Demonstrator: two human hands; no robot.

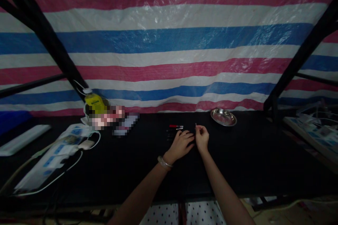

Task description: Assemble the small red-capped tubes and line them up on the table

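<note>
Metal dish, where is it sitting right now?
In the head view the metal dish sits on the black table at its far edge, right of centre, beyond and right of the right hand, which pinches a thin pin, close under the striped tarp.

Dim room, striped tarp (169, 38) in red, white and blue hung as the back wall (creased, shiny where light catches it), black metal frame bars (47, 38) slanting at both sides, black-covered table (264, 161), cluttered second table (311, 135) at right.
</note>
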